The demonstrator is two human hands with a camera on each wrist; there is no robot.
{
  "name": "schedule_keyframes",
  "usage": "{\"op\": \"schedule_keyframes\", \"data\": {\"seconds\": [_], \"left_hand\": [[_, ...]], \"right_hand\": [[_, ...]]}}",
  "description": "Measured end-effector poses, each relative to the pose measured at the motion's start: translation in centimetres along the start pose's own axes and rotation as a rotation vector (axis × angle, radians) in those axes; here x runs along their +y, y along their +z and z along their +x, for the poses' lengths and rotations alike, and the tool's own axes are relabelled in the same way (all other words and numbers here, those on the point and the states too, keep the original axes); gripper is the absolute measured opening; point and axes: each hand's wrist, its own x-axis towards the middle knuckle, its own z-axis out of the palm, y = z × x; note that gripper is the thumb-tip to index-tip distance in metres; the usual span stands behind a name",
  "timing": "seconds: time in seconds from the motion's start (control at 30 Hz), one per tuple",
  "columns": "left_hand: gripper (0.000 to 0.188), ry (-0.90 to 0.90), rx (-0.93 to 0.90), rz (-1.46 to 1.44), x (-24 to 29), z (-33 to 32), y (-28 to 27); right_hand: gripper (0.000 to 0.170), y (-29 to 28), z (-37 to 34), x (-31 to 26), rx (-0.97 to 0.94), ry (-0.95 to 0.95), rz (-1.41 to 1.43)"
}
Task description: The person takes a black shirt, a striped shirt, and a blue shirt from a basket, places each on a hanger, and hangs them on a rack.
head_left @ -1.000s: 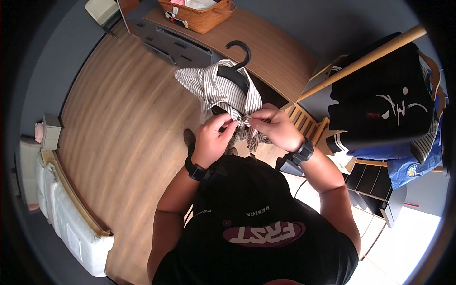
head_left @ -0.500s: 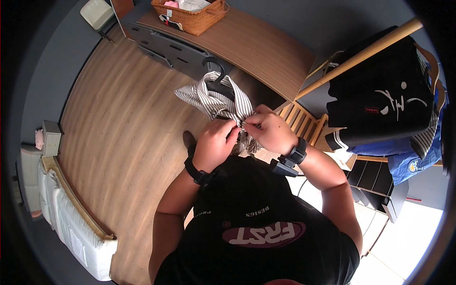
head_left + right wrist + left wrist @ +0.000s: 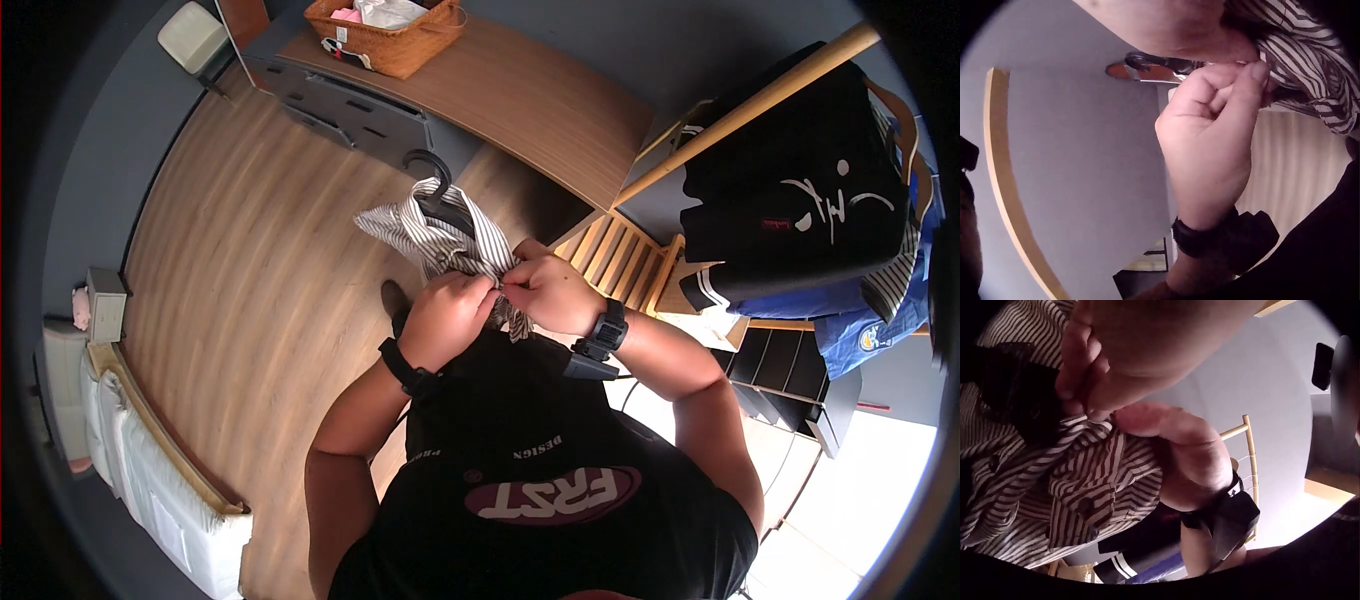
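Note:
A grey-and-white striped shirt [image 3: 497,245] hangs on a black hanger [image 3: 444,180], whose hook stands up above the collar. My left hand [image 3: 447,318] pinches the cloth at the shirt's front below the collar. Right beside it, fingertips close together, my right hand [image 3: 555,292] pinches the same front edge. In the left wrist view a dark button [image 3: 1086,505] shows on the striped cloth, lower than both hands. The spot between the fingertips is hidden by the fingers. Thumb against fingers, the left hand [image 3: 1210,131] appears in the right wrist view.
A wicker basket [image 3: 400,45] stands on a wooden cabinet top [image 3: 540,95] ahead. On the right, a black garment [image 3: 760,240] and a blue one [image 3: 865,345] hang near a wooden rail [image 3: 740,115]. A slatted wooden rack [image 3: 620,262] is below; a white mattress [image 3: 170,490] lies at left.
The shirt and hanger have come down and left in the head view, nearer the body. Both hands have moved lower, and the right hand has shifted left, closer to the left hand.

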Motion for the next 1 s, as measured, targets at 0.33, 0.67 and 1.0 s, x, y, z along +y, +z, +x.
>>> {"op": "schedule_keyframes", "data": {"seconds": [0.33,0.67,1.0], "left_hand": [[0.012,-0.17,0.175,-0.284,-0.7,-0.7,1.4],[0.021,-0.477,-0.013,-0.273,-5.3,-4.1,1.2],[0.019,-0.263,0.229,-0.451,-4.8,-0.8,2.7]], "right_hand": [[0.015,-1.9,0.6,-0.6,-0.006,0.069,0.078],[0.029,-5.5,0.4,-0.3,0.243,0.127,0.379],[0.027,-5.0,0.1,-0.6,0.284,0.18,0.483]]}}
